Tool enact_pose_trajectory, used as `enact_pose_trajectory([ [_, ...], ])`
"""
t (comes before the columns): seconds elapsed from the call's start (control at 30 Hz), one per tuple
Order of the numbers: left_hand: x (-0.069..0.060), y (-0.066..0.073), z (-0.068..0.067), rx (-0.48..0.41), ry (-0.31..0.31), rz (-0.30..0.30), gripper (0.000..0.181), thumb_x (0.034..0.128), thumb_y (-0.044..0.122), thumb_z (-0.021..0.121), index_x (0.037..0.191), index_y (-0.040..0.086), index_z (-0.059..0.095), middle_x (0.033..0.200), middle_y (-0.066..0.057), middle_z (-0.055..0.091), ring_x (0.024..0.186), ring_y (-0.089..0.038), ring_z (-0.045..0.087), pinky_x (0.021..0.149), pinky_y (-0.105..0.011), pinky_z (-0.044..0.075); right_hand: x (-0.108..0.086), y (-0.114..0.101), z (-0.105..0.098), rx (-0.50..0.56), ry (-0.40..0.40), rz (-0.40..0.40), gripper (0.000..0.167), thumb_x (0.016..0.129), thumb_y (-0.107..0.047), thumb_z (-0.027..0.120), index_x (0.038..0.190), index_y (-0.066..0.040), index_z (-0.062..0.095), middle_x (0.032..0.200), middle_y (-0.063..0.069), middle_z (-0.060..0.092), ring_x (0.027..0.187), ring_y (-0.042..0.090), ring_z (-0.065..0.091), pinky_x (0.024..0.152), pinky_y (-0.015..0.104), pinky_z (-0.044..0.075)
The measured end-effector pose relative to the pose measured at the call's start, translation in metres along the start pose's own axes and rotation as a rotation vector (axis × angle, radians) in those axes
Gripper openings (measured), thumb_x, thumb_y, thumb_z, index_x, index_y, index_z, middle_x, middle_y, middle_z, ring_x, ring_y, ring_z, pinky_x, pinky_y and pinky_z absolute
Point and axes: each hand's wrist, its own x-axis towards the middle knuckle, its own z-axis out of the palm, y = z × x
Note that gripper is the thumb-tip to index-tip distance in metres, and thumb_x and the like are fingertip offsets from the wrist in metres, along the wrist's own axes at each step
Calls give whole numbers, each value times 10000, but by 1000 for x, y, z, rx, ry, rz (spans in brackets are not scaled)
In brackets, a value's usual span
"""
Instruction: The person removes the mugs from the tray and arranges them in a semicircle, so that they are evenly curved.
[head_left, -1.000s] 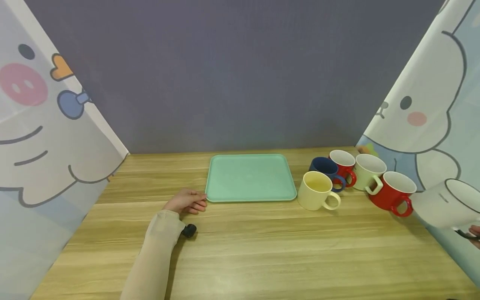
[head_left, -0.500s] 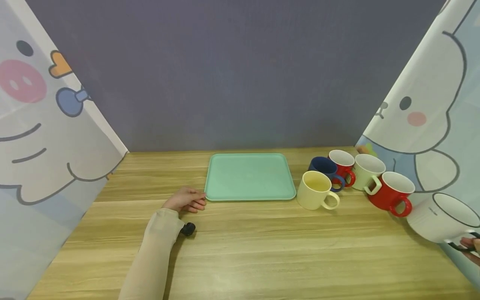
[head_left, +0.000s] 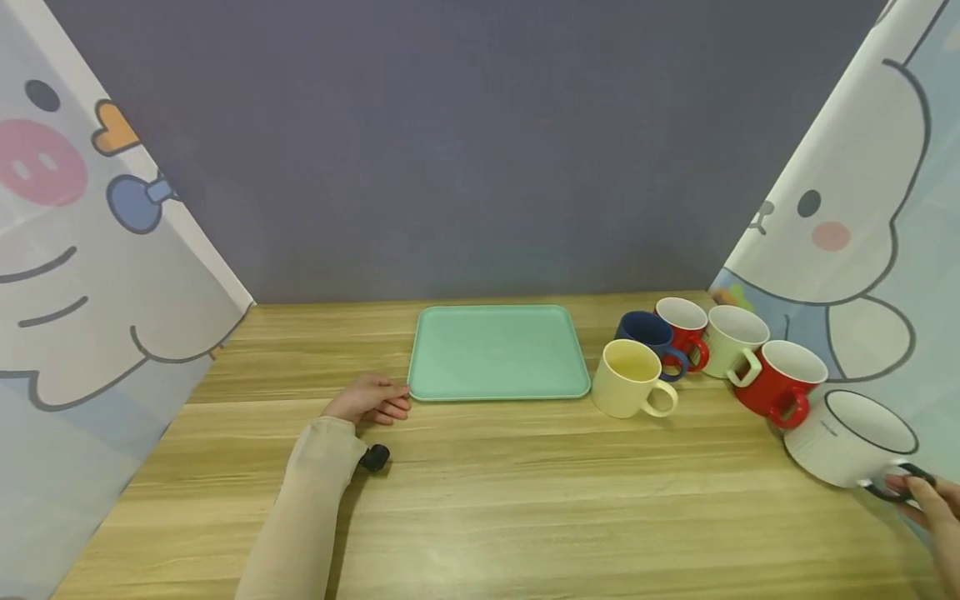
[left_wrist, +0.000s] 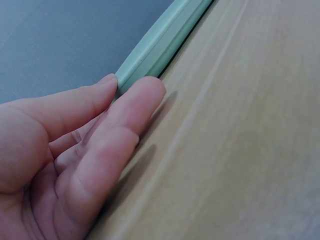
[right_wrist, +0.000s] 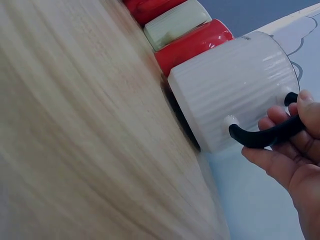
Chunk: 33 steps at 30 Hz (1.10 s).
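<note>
By its black handle, my right hand [head_left: 933, 504] grips a large white mug [head_left: 847, 442] with a dark rim, at the right end of the table. Ribbed sides show on this mug [right_wrist: 235, 90] in the right wrist view, and its base is close to the wood; contact is hard to tell. My left hand [head_left: 369, 398] pinches the near left corner of a mint-green tray [head_left: 498, 354]. In the left wrist view the thumb and fingers of that hand [left_wrist: 75, 145] meet the tray's rim [left_wrist: 160, 45].
Left of the white mug stand a red mug [head_left: 783, 379], a pale green mug [head_left: 733, 342], another red mug [head_left: 682, 321], a blue mug [head_left: 647, 332] and a yellow mug [head_left: 628, 379]. Grey and printed cartoon panels wall the wooden table [head_left: 525, 500].
The white mug has come down and leftward in my right hand, to beside the nearer red mug. My left hand has kept its place at the tray's corner.
</note>
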Motion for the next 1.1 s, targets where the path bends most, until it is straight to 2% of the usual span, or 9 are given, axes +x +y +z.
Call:
enact_pose_trajectory([
  [0.1, 0, 0, -1, -7, 0, -6, 398, 1034, 213, 571, 1257, -117, 568, 869, -17, 712, 757, -121, 707, 673, -272, 583, 0, -2, 3, 59, -62, -26, 336, 998, 102, 469, 861, -96, 703, 829, -101, 731, 780, -54, 675, 667, 58, 492],
  [0.23, 0, 0, -1, -9, -9, -6, 398, 1033, 219, 574, 1253, -113, 573, 871, -19, 711, 757, -119, 707, 671, -268, 583, 3, -5, 4, -20, -134, -37, 347, 1004, 83, 473, 861, -120, 716, 848, -142, 728, 795, -81, 663, 655, 46, 484],
  [0.33, -1, 1, 0, -4, -10, -2, 416, 1033, 218, 575, 1276, -119, 558, 875, -19, 710, 757, -118, 707, 671, -271, 584, 4, -3, 3, 29, -186, -75, 340, 996, 110, 466, 853, -71, 716, 865, -106, 740, 811, -53, 678, 669, 63, 497],
  [0.47, -2, 1, 1, -1, -7, 0, 441, 1033, 219, 575, 1301, -130, 536, 876, -19, 710, 756, -120, 707, 668, -275, 585, 6, 1, 0, 173, -256, -118, 305, 982, 152, 457, 872, 13, 707, 902, -18, 756, 844, 13, 705, 708, 107, 523],
  [0.57, -3, 2, 2, -1, -8, 3, 449, 1035, 219, 572, 1311, -132, 527, 874, -18, 711, 754, -120, 707, 667, -274, 585, 8, 5, -4, 196, -305, -126, 306, 984, 160, 443, 920, 26, 711, 934, 2, 757, 873, 30, 709, 722, 119, 529],
  [0.7, -4, 3, 3, 0, -7, 3, 440, 1037, 216, 567, 1307, -130, 534, 871, -18, 712, 754, -123, 707, 669, -274, 584, 14, 10, -17, 123, -371, -99, 334, 994, 153, 427, 971, 0, 723, 963, -33, 753, 896, 3, 697, 695, 101, 522],
  [0.87, -4, 2, 2, 10, 0, 0, 439, 1038, 216, 565, 1308, -128, 536, 877, -19, 711, 759, -124, 707, 673, -277, 585, 28, 11, -34, -23, -450, -4, 348, 998, 135, 450, 979, -55, 741, 967, -101, 739, 890, -52, 672, 645, 100, 518],
  [1.0, -4, 0, 2, 18, 5, -1, 452, 1039, 219, 562, 1324, -129, 521, 883, -24, 708, 759, -122, 706, 671, -276, 585, 40, 8, -44, -337, -456, 40, 328, 1016, 49, 500, 923, -149, 746, 931, -230, 687, 847, -157, 600, 617, 64, 478],
  [1.1, -5, 0, 2, 21, 15, -6, 447, 1037, 216, 566, 1321, -127, 522, 881, -31, 705, 753, -124, 706, 664, -276, 586, 48, 11, -50, -529, -442, 70, 256, 1018, -18, 545, 903, -140, 738, 904, -290, 643, 814, -195, 551, 605, 54, 457],
])
